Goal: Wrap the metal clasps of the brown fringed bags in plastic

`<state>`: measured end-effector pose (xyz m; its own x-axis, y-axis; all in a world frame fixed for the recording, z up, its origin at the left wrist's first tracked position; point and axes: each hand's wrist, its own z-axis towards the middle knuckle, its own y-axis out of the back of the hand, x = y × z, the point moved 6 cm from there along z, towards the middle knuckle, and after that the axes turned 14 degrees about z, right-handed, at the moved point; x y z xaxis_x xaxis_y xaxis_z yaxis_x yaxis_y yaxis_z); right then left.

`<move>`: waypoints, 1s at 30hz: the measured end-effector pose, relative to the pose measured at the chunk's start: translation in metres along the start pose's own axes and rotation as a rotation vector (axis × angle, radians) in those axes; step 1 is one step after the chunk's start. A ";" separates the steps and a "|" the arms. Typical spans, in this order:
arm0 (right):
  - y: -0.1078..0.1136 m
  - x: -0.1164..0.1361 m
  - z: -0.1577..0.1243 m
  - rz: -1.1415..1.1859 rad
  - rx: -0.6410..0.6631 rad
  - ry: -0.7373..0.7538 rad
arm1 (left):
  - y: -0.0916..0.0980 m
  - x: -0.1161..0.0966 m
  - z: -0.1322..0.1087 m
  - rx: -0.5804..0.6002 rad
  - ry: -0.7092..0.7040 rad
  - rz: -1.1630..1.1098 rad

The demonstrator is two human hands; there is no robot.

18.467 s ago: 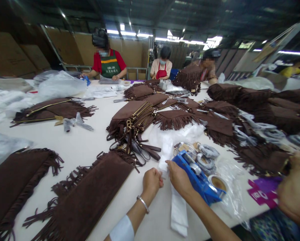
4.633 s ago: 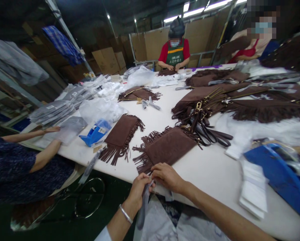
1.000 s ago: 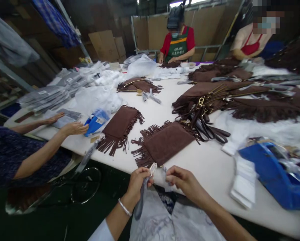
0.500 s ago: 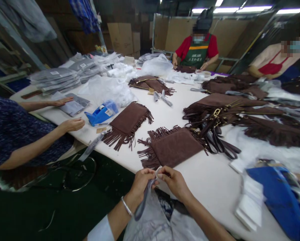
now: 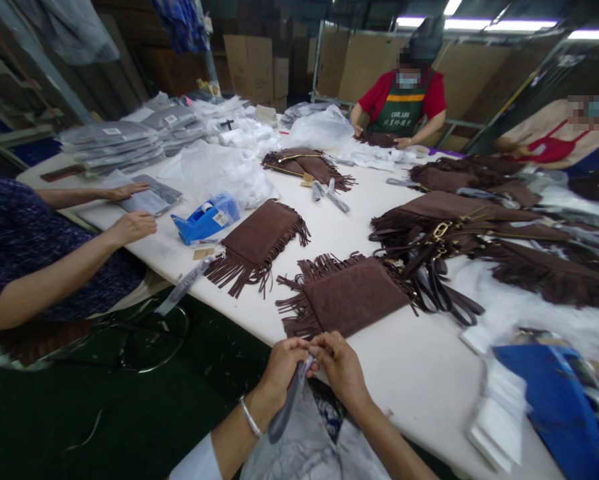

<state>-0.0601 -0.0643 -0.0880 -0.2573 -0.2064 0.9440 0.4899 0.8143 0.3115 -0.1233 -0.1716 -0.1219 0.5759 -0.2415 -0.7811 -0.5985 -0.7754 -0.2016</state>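
Close to the table's near edge, my left hand (image 5: 283, 369) is closed on a dark strap in a clear plastic sleeve (image 5: 288, 404), which hangs down below the fingers. My right hand (image 5: 343, 371) pinches the upper end of the same sleeve, its fingertips touching those of my left. The exact grip at the fingertips is partly hidden. Just beyond my hands lies a brown fringed bag (image 5: 355, 293), flat on the table. A second brown fringed bag (image 5: 263, 233) is further left, with a plastic-wrapped strap (image 5: 187, 285) hanging over the edge beside it.
A blue tape dispenser (image 5: 202, 220) stands at the left, near a co-worker's hands (image 5: 132, 225). Several brown bags (image 5: 459, 207) are piled at the right. A blue bin (image 5: 549, 393) and white papers (image 5: 499, 410) sit at the near right. Another person (image 5: 404, 100) works across the table.
My right fingers have come in closer against my left at the sleeve's end. The co-worker's nearer hand at the left has drawn back and curled. The view has shifted slightly.
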 end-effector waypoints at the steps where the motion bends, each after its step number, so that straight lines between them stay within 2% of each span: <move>1: 0.000 0.001 -0.001 -0.005 0.000 0.011 | 0.001 0.000 0.000 0.006 0.002 -0.007; 4: 0.000 0.002 -0.003 -0.019 0.002 0.030 | 0.001 -0.001 -0.002 0.040 -0.007 0.002; 8: 0.004 -0.004 -0.003 -0.002 -0.009 -0.045 | 0.000 -0.005 -0.003 0.053 -0.028 0.051; 12: 0.007 -0.007 0.000 0.037 -0.018 -0.074 | 0.001 -0.004 -0.001 0.040 0.022 0.051; 18: 0.002 -0.002 -0.004 0.147 -0.011 -0.110 | 0.003 0.012 0.007 0.102 0.085 -0.045; 23: 0.002 -0.001 -0.010 0.191 -0.080 -0.094 | -0.002 0.013 0.007 0.120 0.100 -0.148; 26: 0.003 -0.004 -0.018 0.138 -0.119 -0.080 | -0.007 0.010 0.004 0.099 0.100 -0.170; 30: 0.002 0.000 -0.035 0.003 -0.124 0.020 | -0.009 0.009 0.002 0.010 0.038 -0.128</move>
<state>-0.0296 -0.0817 -0.0836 -0.2393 -0.2158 0.9467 0.5905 0.7416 0.3183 -0.1137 -0.1660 -0.1285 0.6688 -0.1630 -0.7254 -0.5241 -0.7953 -0.3045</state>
